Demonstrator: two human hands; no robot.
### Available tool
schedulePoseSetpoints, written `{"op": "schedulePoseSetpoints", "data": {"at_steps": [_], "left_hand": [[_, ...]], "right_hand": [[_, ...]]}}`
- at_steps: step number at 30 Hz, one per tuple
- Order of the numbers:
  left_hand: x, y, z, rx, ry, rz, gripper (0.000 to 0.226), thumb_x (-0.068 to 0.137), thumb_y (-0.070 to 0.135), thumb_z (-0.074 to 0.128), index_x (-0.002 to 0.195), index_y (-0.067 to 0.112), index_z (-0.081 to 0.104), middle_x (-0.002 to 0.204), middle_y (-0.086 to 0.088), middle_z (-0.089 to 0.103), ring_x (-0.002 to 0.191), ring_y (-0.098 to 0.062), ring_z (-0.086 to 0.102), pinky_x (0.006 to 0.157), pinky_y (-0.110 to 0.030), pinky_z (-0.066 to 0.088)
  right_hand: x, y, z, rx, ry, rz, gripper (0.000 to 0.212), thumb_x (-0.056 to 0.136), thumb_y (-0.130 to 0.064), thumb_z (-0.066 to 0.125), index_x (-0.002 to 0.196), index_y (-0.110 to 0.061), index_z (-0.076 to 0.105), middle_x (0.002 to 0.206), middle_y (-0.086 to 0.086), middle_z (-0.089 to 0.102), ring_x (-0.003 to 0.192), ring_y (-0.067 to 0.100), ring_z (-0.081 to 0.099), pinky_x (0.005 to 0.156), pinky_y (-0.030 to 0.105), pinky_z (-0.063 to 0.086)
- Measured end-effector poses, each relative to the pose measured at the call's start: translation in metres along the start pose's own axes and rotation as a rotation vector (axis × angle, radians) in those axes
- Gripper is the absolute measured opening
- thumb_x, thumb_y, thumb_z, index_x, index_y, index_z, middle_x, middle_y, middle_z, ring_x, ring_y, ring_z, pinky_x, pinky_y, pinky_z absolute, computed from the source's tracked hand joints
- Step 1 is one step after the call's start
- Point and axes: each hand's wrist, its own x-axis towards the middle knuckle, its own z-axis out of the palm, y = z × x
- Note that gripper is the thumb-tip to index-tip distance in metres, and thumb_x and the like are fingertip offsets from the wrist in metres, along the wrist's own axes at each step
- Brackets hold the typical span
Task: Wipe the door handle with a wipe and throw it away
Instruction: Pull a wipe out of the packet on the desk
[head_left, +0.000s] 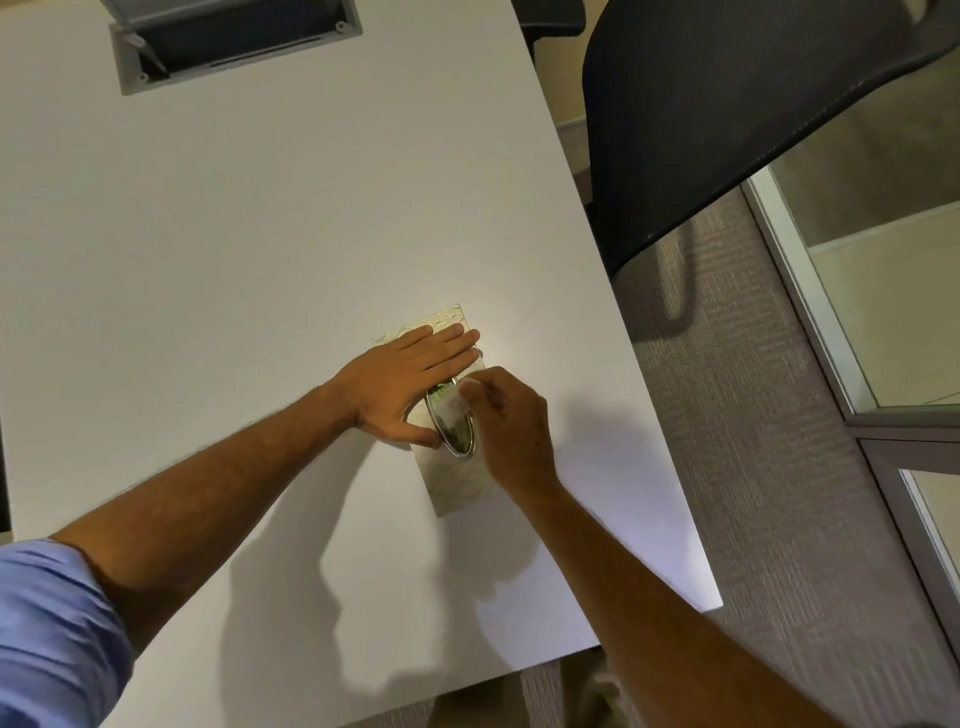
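Observation:
A pale patterned rectangular panel (458, 486) lies flat on the white table (234, 249), carrying an oval metal door handle (460, 439). My left hand (410, 382) lies flat on the panel's upper part, fingers together, holding it down. My right hand (511, 423) pinches a small white wipe (457, 402) and presses it on the upper end of the handle. The hands hide much of the panel.
A grey cable hatch (234, 41) is set into the table at the far end. A dark mesh office chair (727, 119) stands at the table's right edge over grey carpet (779, 467). Glass partition framing (852, 364) runs along the right side.

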Motion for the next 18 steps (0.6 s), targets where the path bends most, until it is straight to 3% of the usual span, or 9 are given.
{"op": "schedulePoseSetpoints", "data": {"at_steps": [2,4,6,8,11,15,18], "left_hand": [[0.0,0.001,0.0,-0.012,-0.004,-0.016,0.119,0.081,0.09,0.051,0.168,0.019,0.01,0.174,-0.001,0.0,0.16,-0.02,0.0,0.129,-0.036,-0.003],[0.0,0.002,-0.001,-0.059,-0.032,-0.031,0.123,0.078,0.088,0.059,0.168,0.018,0.011,0.174,-0.001,-0.002,0.16,-0.017,-0.005,0.128,-0.035,-0.003],[0.002,0.006,-0.005,-0.154,-0.05,-0.047,0.129,0.074,0.084,0.069,0.167,0.016,0.012,0.173,0.0,-0.002,0.159,-0.013,-0.007,0.128,-0.035,0.0],[0.007,0.015,-0.016,-0.251,-0.033,-0.061,0.132,0.07,0.081,0.076,0.167,0.015,0.015,0.173,0.001,0.003,0.159,-0.012,-0.002,0.129,-0.037,0.006],[0.021,0.029,-0.044,-0.273,0.016,-0.012,0.129,0.072,0.085,0.066,0.164,0.007,0.021,0.172,-0.005,0.009,0.16,-0.022,0.005,0.128,-0.04,0.007],[0.056,0.058,-0.089,-0.291,0.02,0.061,0.117,0.085,0.093,0.035,0.163,0.009,0.016,0.172,-0.007,0.01,0.16,-0.025,0.008,0.129,-0.049,0.011],[0.101,0.1,-0.123,-0.276,0.069,0.152,0.098,0.093,0.075,0.051,0.164,0.018,0.014,0.172,0.003,0.011,0.16,-0.016,0.008,0.128,-0.049,0.014]], "right_hand": [[0.001,-0.003,-0.007,0.119,0.009,0.009,0.019,0.097,-0.017,0.06,0.087,-0.004,0.068,0.083,0.014,0.072,0.081,0.032,0.07,0.071,0.047,0.062],[0.002,-0.008,-0.014,0.258,0.001,0.062,0.016,0.097,-0.014,0.061,0.086,-0.005,0.068,0.084,0.014,0.07,0.082,0.039,0.068,0.072,0.056,0.061],[0.001,-0.015,-0.022,0.374,-0.002,0.134,0.013,0.097,-0.017,0.061,0.088,-0.016,0.07,0.082,0.002,0.071,0.083,0.032,0.071,0.067,0.047,0.065],[-0.002,-0.02,-0.035,0.459,-0.01,0.169,0.011,0.097,-0.026,0.06,0.103,-0.023,0.068,0.092,-0.01,0.072,0.088,0.021,0.073,0.064,0.032,0.064],[-0.007,-0.024,-0.056,0.586,-0.045,0.279,0.041,0.094,-0.037,0.062,0.133,-0.029,0.055,0.122,-0.003,0.065,0.104,0.026,0.071,0.074,0.035,0.063],[-0.012,-0.039,-0.096,0.789,0.028,0.535,0.026,0.102,-0.028,0.053,0.127,-0.034,0.059,0.115,-0.01,0.062,0.1,0.019,0.067,0.067,0.031,0.064],[-0.021,-0.045,-0.149,0.899,0.141,0.589,0.028,0.104,-0.026,0.05,0.131,-0.022,0.058,0.129,0.006,0.061,0.108,0.028,0.066,0.079,0.036,0.063]]}}
